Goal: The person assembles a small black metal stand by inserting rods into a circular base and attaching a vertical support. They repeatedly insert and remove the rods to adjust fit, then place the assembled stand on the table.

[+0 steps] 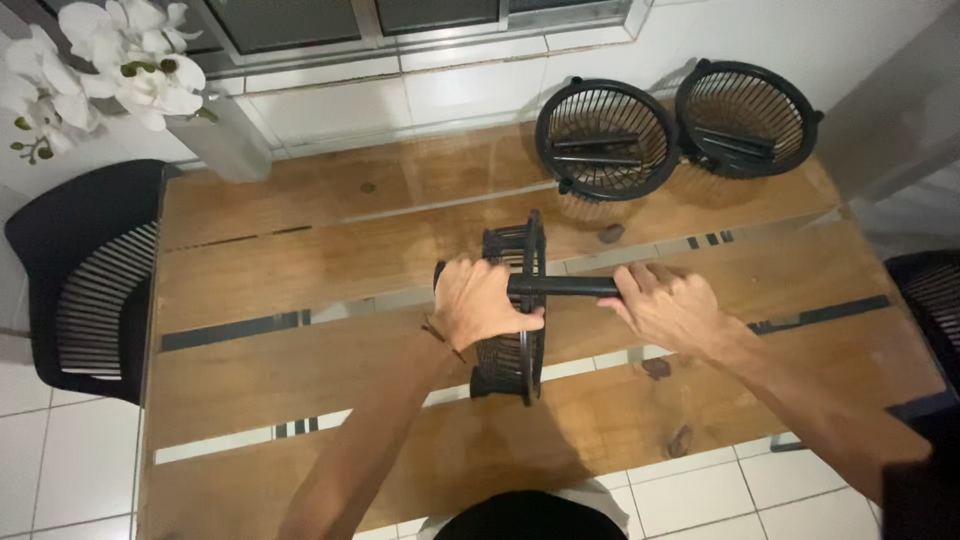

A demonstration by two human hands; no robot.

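Note:
A black slatted basket point(514, 350) stands on its side near the middle of the wooden slat table point(300, 260). A black bar point(568, 286) runs across its rim. My left hand point(478, 300) is closed around the left part of that bar, against the basket. My right hand point(668, 305) grips the bar's right end. Both forearms reach in from the bottom of the head view.
Two more black round baskets point(606, 138) point(746, 117), each with black bars inside, lie at the table's far right. A vase with white orchids point(120, 65) stands at the far left. Black chairs sit at the left point(90, 280) and right point(935, 295). White tiled floor shows below.

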